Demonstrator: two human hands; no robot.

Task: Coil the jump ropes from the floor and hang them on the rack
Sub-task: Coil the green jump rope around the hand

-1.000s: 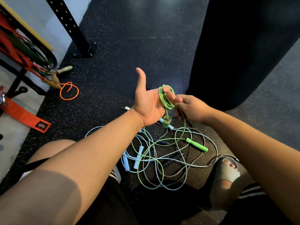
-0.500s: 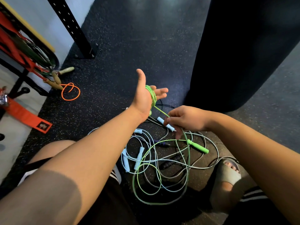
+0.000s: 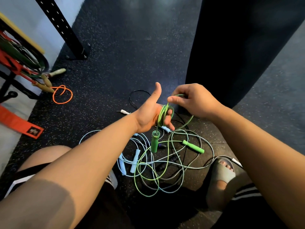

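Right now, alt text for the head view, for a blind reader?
A person's left hand, thumb up, carries loops of a green jump rope round its fingers while the right hand pinches the cord. One green handle dangles over a tangle of pale blue and black ropes on the speckled floor.

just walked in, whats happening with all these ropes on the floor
A person is partway through coiling the green jump rope. A few loops sit around the open left hand, and one green handle dangles below it. The right hand pinches the cord just above the loops. The other green handle and most of the cord lie on the floor, tangled with light blue ropes and a dark rope.
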